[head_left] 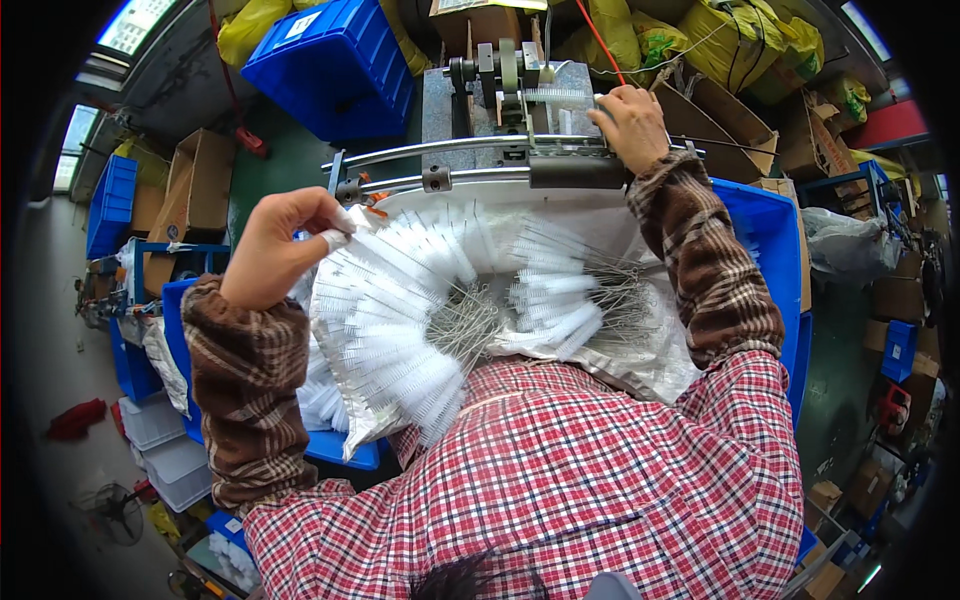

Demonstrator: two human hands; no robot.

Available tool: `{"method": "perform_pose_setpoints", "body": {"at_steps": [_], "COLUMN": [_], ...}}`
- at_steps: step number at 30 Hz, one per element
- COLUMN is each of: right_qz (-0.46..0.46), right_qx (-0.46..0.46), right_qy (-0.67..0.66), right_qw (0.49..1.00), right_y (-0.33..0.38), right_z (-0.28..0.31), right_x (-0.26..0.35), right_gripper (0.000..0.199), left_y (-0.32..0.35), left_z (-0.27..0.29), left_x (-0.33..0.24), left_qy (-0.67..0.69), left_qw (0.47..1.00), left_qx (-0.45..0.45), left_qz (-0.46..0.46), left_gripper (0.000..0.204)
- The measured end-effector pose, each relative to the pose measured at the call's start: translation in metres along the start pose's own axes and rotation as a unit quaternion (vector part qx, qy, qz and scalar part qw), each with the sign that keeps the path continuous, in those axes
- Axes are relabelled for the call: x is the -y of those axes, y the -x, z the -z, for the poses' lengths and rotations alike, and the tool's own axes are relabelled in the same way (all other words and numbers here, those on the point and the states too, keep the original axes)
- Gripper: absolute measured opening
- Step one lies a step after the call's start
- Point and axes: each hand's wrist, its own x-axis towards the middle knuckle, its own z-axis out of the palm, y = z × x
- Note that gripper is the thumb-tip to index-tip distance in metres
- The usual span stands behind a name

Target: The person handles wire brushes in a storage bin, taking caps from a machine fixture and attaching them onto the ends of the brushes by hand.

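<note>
Many white bristle brushes with twisted wire stems lie fanned out in two groups in front of me, a left pile and a right pile. At the upper left edge of the left pile, my left hand is closed in a pinch, white coverings on its fingertips, at the bristle end of a brush. Farther off, my right hand has its fingers closed at the right end of a single white brush. That brush lies sideways at the metal machine. The palm side of my right hand is hidden.
Metal rails run across, between the machine and the brushes. A white sheet lies under the brushes, over blue bins. A large blue crate stands far left. Cardboard boxes and yellow sacks stand at the far right.
</note>
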Motion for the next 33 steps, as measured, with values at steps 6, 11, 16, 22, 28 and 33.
{"method": "perform_pose_setpoints", "body": {"at_steps": [6, 11, 16, 22, 28, 33], "right_qz": [-0.041, -0.089, 0.033, 0.049, 0.065, 0.070], "right_qx": [0.103, 0.310, 0.226, 0.067, 0.045, 0.049], "right_qy": [-0.078, -0.307, -0.498, -0.183, -0.003, -0.019], "right_qw": [0.991, 0.895, 0.837, 0.980, 0.997, 0.996], "right_y": [-0.006, 0.009, -0.010, -0.023, -0.040, -0.045], "right_z": [0.002, 0.087, 0.107, 0.018, -0.035, -0.043], "right_x": [-0.035, -0.034, 0.090, 0.063, 0.039, 0.036], "right_gripper": [0.010, 0.016, 0.027, 0.012, 0.012, 0.019], "left_y": [-0.029, -0.064, -0.103, -0.082, -0.015, 0.005], "left_z": [-0.003, -0.043, -0.097, -0.071, -0.051, -0.049], "left_x": [-0.015, -0.018, -0.011, 0.015, 0.040, 0.059], "left_qy": [0.154, 0.183, 0.250, 0.154, -0.120, -0.187], "left_qw": [0.985, 0.980, 0.967, 0.987, 0.990, 0.980], "left_qx": [0.055, 0.076, -0.011, -0.003, -0.073, -0.049], "left_qz": [-0.046, -0.024, -0.045, -0.037, 0.030, 0.048], "left_gripper": [0.012, 0.012, 0.012, 0.030, 0.023, 0.023]}}
